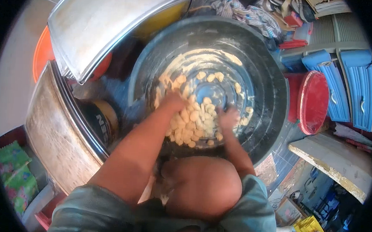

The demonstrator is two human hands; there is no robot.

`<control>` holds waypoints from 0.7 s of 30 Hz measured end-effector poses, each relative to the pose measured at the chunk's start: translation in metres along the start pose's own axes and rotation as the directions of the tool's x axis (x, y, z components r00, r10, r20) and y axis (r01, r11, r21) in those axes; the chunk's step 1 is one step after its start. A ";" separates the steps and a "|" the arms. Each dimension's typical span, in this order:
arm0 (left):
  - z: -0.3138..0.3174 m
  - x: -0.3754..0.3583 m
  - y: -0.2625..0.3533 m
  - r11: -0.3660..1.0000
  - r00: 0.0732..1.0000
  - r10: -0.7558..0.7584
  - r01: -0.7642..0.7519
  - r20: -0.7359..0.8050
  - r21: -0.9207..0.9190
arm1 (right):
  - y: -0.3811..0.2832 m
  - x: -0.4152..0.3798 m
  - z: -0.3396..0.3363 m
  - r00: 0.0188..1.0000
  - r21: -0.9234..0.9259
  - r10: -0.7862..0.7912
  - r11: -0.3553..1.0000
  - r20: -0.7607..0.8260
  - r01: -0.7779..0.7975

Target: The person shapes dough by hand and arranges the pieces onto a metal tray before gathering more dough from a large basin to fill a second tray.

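A large dark round tub (274, 95) stands before my knees. Inside it lies a heap of pale, rounded dough pieces (194, 122), with several loose ones around the curved far side. Pale flour-like powder (205, 54) is smeared in arcs on the tub's bottom and wall. My left hand (173, 101) reaches into the left edge of the heap; it is blurred and its fingers are hidden. On the heap's right side is my right hand (229, 117), slightly blurred, thumb and fingers apart, holding nothing that I can see.
Metal trays (99, 21) overhang the tub at upper left, and a worn tray (61, 127) leans at left near a dark bucket (102, 120). On the right are a red bucket (313, 103), blue drawers (357, 90) and a worn board (333, 159). Checked cloth (248, 15) lies behind.
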State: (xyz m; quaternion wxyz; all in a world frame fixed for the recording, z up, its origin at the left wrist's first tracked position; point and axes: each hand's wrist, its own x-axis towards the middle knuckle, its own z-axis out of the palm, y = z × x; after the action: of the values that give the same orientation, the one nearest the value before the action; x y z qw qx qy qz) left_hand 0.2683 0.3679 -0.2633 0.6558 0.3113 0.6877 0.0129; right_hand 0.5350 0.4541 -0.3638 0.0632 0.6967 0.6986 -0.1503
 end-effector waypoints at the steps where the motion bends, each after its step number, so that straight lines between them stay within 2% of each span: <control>1: 0.004 -0.001 -0.004 0.993 0.946 -0.097 0.111 -0.311 0.026 | -0.014 -0.029 0.031 0.960 -0.115 -0.279 0.954 -0.001 0.277; 2: 0.006 -0.002 -0.008 0.974 0.789 -0.170 0.224 -0.590 0.018 | -0.030 -0.064 0.047 0.959 0.123 -0.284 0.952 0.004 0.281; 3: 0.018 0.026 -0.034 0.974 0.791 -0.175 0.227 -0.586 0.016 | -0.066 -0.091 0.007 0.921 0.154 -0.325 0.943 0.215 0.297; 4: 0.037 0.075 -0.074 0.949 0.875 -0.156 0.005 -0.457 -0.314 | -0.095 -0.109 -0.042 0.840 0.189 -0.353 0.935 0.411 0.301; 5: 0.047 0.100 -0.095 0.765 0.937 -0.078 -0.164 -0.341 -0.623 | -0.089 -0.101 -0.041 0.842 0.189 -0.349 0.936 0.412 0.296; 6: 0.046 0.080 -0.078 0.768 0.937 -0.076 -0.163 -0.340 -0.620 | -0.075 -0.085 -0.040 0.716 0.465 -0.559 0.809 0.418 0.360; 7: 0.040 0.039 -0.045 0.935 0.963 -0.089 -0.007 -0.255 -0.354 | -0.060 -0.067 -0.043 0.568 0.704 -0.745 0.609 0.350 0.366; 8: 0.032 0.004 -0.022 0.991 0.975 -0.135 0.129 -0.177 -0.041 | -0.052 -0.051 -0.072 0.649 0.733 -0.605 0.672 0.461 0.106; 9: 0.021 -0.010 -0.016 0.990 0.975 -0.139 0.132 -0.175 -0.051 | -0.038 -0.034 -0.106 0.677 0.713 -0.449 0.681 0.584 -0.164; 10: 0.011 -0.018 -0.010 0.986 0.993 -0.113 0.116 0.035 -0.119 | -0.005 -0.014 -0.110 0.706 0.573 -0.268 0.786 0.656 -0.234; 11: 0.005 -0.018 -0.008 0.977 0.967 -0.066 0.112 0.245 -0.181 | 0.031 0.005 -0.104 0.721 0.416 -0.069 0.852 0.690 -0.317; 12: 0.004 -0.016 -0.009 0.976 0.963 -0.066 0.117 0.262 -0.182 | 0.066 0.015 -0.082 0.540 0.097 0.242 0.847 0.806 -0.524; 14: -0.008 -0.010 -0.014 0.983 0.982 -0.069 0.097 0.177 -0.156 | 0.049 -0.029 -0.076 0.435 0.135 0.184 0.784 0.882 -0.606; 15: -0.002 0.019 -0.037 0.977 0.995 -0.054 0.071 0.089 -0.200 | 0.027 -0.048 -0.072 0.350 0.196 0.055 0.743 0.935 -0.640; 16: 0.005 0.034 -0.051 0.976 0.994 -0.059 0.076 0.091 -0.203 | 0.005 -0.067 -0.064 0.264 0.246 -0.082 0.691 0.961 -0.680; 18: 0.015 0.049 -0.064 0.962 0.979 -0.156 0.121 -0.131 -0.243 | -0.028 -0.086 -0.019 0.160 0.189 -0.108 0.381 0.981 -0.905; 19: 0.022 0.046 -0.063 0.962 0.979 -0.160 0.125 -0.130 -0.242 | -0.042 -0.090 -0.013 0.157 0.187 -0.109 0.379 0.982 -0.906; 21: 0.036 0.042 -0.048 0.909 0.918 -0.263 0.132 -0.297 -0.396 | -0.069 -0.085 -0.024 0.169 0.290 -0.334 0.357 0.928 -0.888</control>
State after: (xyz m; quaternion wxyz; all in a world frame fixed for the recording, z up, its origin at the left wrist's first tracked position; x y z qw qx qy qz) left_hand 0.2836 0.3337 -0.3260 0.5701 0.1035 0.8049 0.1280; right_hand 0.4710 0.3816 -0.3075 0.1328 0.5088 0.1117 -0.8432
